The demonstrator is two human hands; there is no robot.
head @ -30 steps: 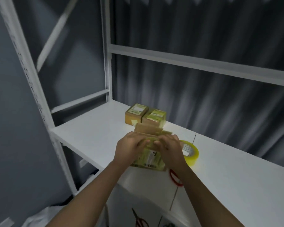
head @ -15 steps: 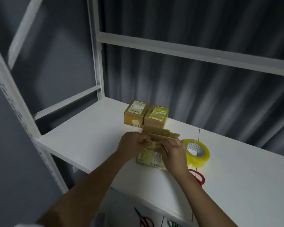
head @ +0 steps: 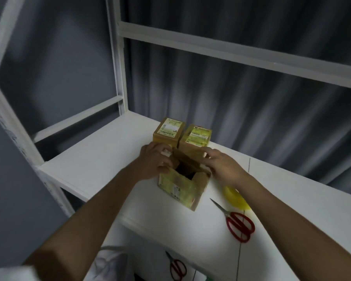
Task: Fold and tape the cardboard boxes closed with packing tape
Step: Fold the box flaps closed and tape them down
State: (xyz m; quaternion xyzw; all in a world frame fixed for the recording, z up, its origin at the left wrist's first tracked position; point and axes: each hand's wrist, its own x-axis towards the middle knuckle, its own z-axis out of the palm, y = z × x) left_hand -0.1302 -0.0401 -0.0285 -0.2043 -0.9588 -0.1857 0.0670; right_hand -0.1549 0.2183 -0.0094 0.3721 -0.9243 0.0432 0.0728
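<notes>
Head view, largest first: white metal shelving unit (head: 118, 82) against a dark grey pleated backdrop, with a flat white shelf board (head: 93, 159), smooth and matte, carrying everything. On it, 3 small brown cardboard boxes. 2 closed boxes (head: 169, 129) sit side by side at the back, flaps down, pale printed labels and glossy yellowish tape on top; these look done. The open box (head: 180, 184) stands just in front of them, near the board's front edge, corrugated brown, yellowish glossy film and a label on its near face, top unsealed with a dark cavity showing and flaps up or half folded.

Left hand (head: 155, 162) curls fingers over the box's left flap and rim, gripping it. Right hand (head: 221, 163) lies over the right flap with fingers fairly straight, pressing or touching; whether it pinches the card cannot be told.

Tape roll (head: 234, 196), yellow translucent ring, lies right of the box, partly hidden by the right forearm. Red-handled scissors (head: 236, 222) lie flat beside it, blades closed. A second pair of scissors (head: 176, 266) shows lower down.

Judgement: 2 of 3 finished; this one needs flaps folded, then taping.
</notes>
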